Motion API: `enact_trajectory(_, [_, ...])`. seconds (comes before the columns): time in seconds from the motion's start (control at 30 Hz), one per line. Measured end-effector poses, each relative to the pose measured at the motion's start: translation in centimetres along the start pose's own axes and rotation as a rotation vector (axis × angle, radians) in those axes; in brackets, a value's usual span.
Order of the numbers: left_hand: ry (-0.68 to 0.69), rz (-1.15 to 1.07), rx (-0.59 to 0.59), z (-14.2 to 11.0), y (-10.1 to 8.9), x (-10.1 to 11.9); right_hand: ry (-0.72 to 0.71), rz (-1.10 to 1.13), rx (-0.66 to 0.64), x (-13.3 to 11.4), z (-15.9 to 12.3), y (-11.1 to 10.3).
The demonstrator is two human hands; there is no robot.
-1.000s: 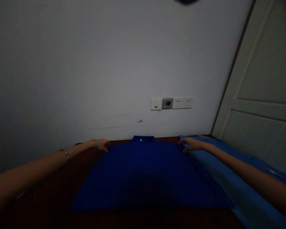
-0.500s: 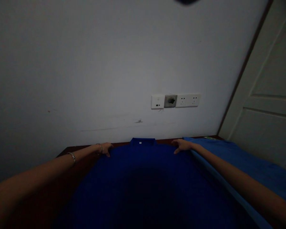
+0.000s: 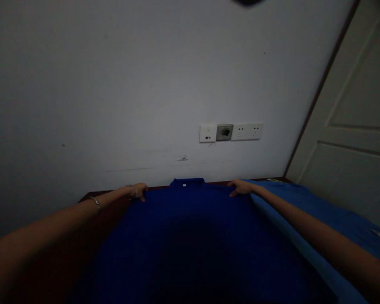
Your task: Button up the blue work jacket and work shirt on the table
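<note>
A dark blue collared shirt (image 3: 183, 207) is spread out in front of me, its collar at the far end near the wall and a small white label inside the neck. My left hand (image 3: 140, 191), with bangles on the wrist and forearm, grips the shirt at its left shoulder. At the right shoulder, my right hand (image 3: 240, 187) pinches the cloth between thumb and fingers. The lower part of the shirt fades into deep shadow, and its hem cannot be made out.
The shirt is over a reddish-brown table (image 3: 82, 236) against a pale wall (image 3: 139, 84). A lighter blue cloth (image 3: 307, 207) covers the right side. Sockets (image 3: 247, 131) and a switch plate (image 3: 208, 133) are on the wall. A panelled door (image 3: 351, 118) stands at right.
The view has shifted slightly, so the wall fittings and door appear a little further left and higher. Both hands keep their hold at the shoulders, and the shirt's shoulder line looks straighter.
</note>
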State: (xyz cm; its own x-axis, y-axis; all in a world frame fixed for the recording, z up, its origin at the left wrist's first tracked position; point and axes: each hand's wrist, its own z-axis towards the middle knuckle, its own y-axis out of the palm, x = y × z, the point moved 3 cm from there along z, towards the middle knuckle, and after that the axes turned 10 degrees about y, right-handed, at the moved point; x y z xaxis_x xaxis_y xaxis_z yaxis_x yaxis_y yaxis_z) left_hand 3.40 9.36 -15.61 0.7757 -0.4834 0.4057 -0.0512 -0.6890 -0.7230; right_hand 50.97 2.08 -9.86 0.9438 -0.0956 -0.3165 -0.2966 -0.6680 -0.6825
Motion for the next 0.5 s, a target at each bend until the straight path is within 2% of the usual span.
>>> enact_trajectory(0.13, [0.019, 0.023, 0.048, -1.7, -2.9, 0.2, -0.111, 0.037, 0.041, -2.2, -4.3, -2.9])
enact_trajectory(0.23, [0.041, -0.010, 0.033, -3.2, -5.7, 0.8, -0.147, 0.065, 0.072, -4.3, -9.1, -5.1])
enact_trajectory(0.33, [0.057, -0.050, 0.066, -4.0, -8.9, 1.6, -0.177, 0.123, 0.068, -6.4, -14.3, -7.1])
enact_trajectory(0.43, [0.088, -0.022, 0.135, -4.3, -12.5, 3.4, -0.118, 0.160, 0.095, -7.6, -19.1, -9.1])
enact_trajectory(0.5, [0.109, 0.024, 0.187, -4.3, -14.8, 5.6, -0.084, 0.168, 0.124, -7.6, -22.1, -10.5])
